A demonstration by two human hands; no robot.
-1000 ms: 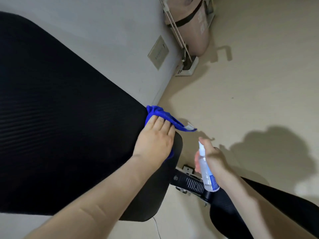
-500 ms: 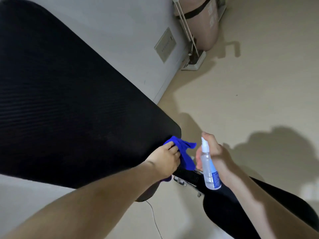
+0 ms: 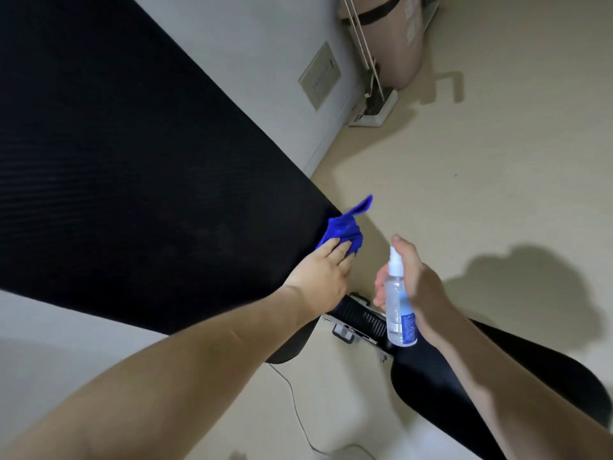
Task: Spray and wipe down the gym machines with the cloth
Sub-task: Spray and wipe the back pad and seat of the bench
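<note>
A large black padded bench pad (image 3: pixel 132 180) fills the left of the view. My left hand (image 3: pixel 320 277) lies flat with straight fingers on a blue cloth (image 3: pixel 345 229), pressing it against the pad's right corner; one tip of the cloth sticks up past the edge. My right hand (image 3: pixel 416 283) grips a clear spray bottle (image 3: pixel 398 303) with a white nozzle and blue label, held upright just right of the pad, above the ribbed black hinge (image 3: pixel 360 315). A second black pad (image 3: pixel 464 386) runs to the lower right.
A white wall with a beige wall plate (image 3: pixel 320 76) stands behind the pad. A pinkish machine on a white base (image 3: pixel 374 111) sits at the top right. The beige floor stretches right. A thin cable (image 3: pixel 298 413) trails on the floor below the pad.
My left hand moved the cloth down the pad's end edge, then back up to its right corner, fingers now flat. The right hand with the bottle stayed beside it.
</note>
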